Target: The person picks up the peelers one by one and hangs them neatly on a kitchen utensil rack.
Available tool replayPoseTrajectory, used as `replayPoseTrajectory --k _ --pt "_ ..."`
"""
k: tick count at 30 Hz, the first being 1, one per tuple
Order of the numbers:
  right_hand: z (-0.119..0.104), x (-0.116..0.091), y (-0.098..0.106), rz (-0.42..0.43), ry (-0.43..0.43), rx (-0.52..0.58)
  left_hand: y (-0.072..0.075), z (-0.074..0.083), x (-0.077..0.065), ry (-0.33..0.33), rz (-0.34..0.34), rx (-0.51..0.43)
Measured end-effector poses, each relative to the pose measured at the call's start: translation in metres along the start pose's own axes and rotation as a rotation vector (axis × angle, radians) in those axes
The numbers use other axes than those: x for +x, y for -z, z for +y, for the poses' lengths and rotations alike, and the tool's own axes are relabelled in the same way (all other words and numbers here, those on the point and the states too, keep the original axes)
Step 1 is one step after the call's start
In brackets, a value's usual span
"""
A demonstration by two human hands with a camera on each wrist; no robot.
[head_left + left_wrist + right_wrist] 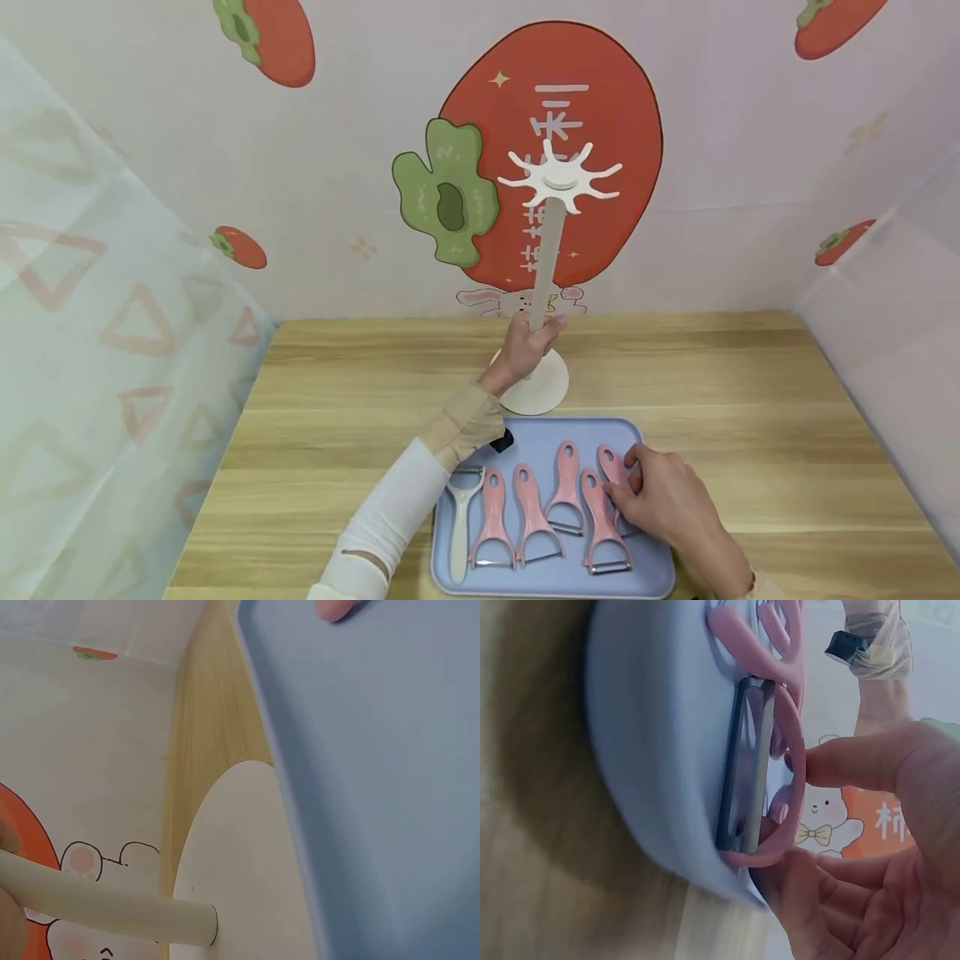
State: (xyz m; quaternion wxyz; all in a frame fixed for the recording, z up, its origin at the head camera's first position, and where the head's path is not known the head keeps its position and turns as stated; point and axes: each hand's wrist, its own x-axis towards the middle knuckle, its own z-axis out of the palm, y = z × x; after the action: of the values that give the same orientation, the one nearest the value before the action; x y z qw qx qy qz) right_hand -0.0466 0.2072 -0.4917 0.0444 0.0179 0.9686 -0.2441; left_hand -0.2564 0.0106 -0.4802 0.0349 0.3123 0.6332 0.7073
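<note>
My left hand (522, 348) grips the pole (548, 258) of a white stand, just above its round base (549, 390). Curved prongs spread from the stand's top (561, 178). In the left wrist view the pole (112, 907) meets the base (240, 855). Over the right side of a blue tray (528, 435), my right hand (671, 500) pinches the rightmost pink peeler (611, 467) between thumb and fingers. The right wrist view shows that peeler (798, 742) with its metal blade. Several other pink peelers (529, 500) and one white peeler (459, 533) lie on the tray.
The tray sits on a wooden table (337, 417), in front of the stand's base. A printed backdrop (337, 167) rises behind the table, and light curtains hang at both sides. A small black device (502, 440) is at my left wrist, above the tray.
</note>
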Motion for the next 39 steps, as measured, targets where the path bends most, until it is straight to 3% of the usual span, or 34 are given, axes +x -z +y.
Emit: replayPoseTrajectory --k 11,19,29,33,39 --pt "0.000 -0.001 0.008 -0.022 0.008 0.042 -0.006 -0.001 0.001 -0.006 0.004 0.014" --pt "0.003 0.003 0.024 -0.030 0.012 0.148 -0.004 -0.003 0.001 -0.004 0.016 0.034" --pt "0.003 0.005 0.039 -0.074 0.000 0.356 -0.003 0.000 -0.001 -0.006 0.020 0.037" --pt "0.003 0.007 0.044 -0.012 0.058 0.404 -0.002 0.000 -0.001 -0.023 0.024 0.043" --pt "-0.002 0.014 0.053 0.170 0.233 0.407 -0.002 -0.002 -0.002 -0.050 0.027 0.050"
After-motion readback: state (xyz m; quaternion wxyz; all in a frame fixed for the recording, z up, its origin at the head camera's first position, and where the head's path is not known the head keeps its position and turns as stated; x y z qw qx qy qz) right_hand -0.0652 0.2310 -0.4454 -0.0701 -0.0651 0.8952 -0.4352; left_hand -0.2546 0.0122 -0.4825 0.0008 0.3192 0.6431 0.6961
